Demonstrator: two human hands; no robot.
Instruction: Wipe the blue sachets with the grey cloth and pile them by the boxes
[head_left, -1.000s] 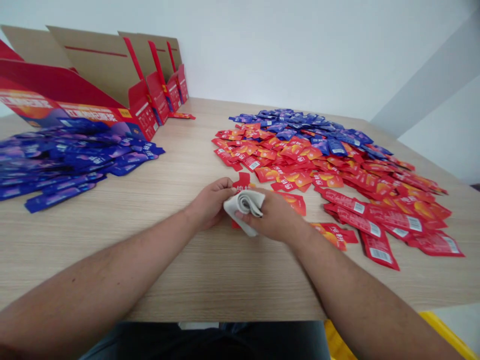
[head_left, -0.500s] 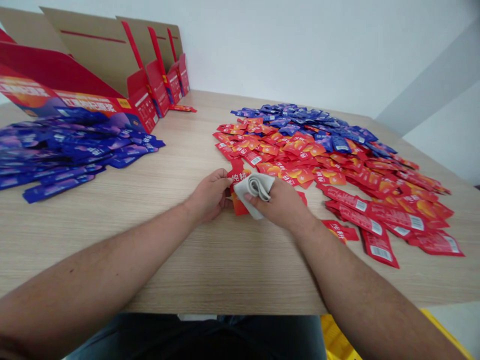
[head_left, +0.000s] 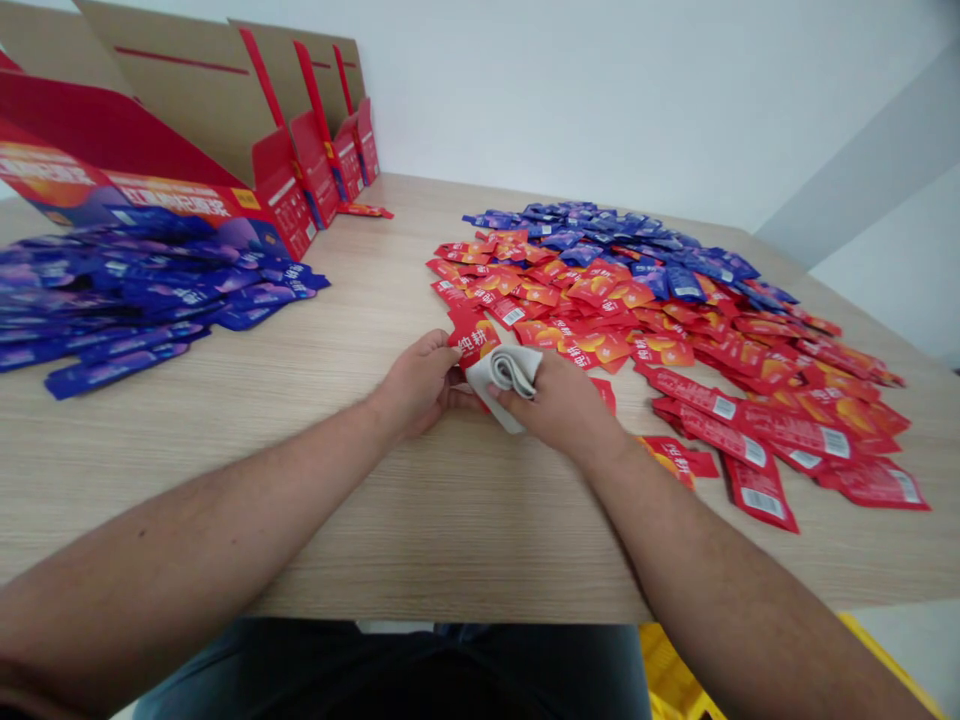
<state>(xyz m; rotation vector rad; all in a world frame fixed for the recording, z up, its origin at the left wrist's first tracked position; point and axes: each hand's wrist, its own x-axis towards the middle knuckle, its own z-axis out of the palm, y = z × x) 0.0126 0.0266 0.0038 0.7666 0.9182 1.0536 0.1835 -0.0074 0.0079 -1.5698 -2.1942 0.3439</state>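
My left hand [head_left: 426, 385] is closed on a red sachet [head_left: 474, 338] with white lettering, gripping its left edge over the table. Folded into a roll, a pale grey cloth [head_left: 504, 375] sits in my right hand [head_left: 562, 402], pressed against the sachet's front. The cloth covers the sachet's lower part. Just beyond my hands spreads a heap of red-orange sachets [head_left: 600, 290], with blue sachets [head_left: 600, 222] along its far side. Another red sachet [head_left: 675, 458] lies by my right forearm.
Several open red cartons [head_left: 289, 200] with raised brown flaps stand at the back left of the table [head_left: 360, 540]. In front of them is a pile of blue sachets [head_left: 142, 290]. One red sachet [head_left: 365, 210] lies beside the cartons. A yellow crate [head_left: 671, 675] shows below the table edge.
The held red sachet has tilted, its top leaning further left and its lower part now mostly behind the cloth. Both hands stay in nearly the same place.
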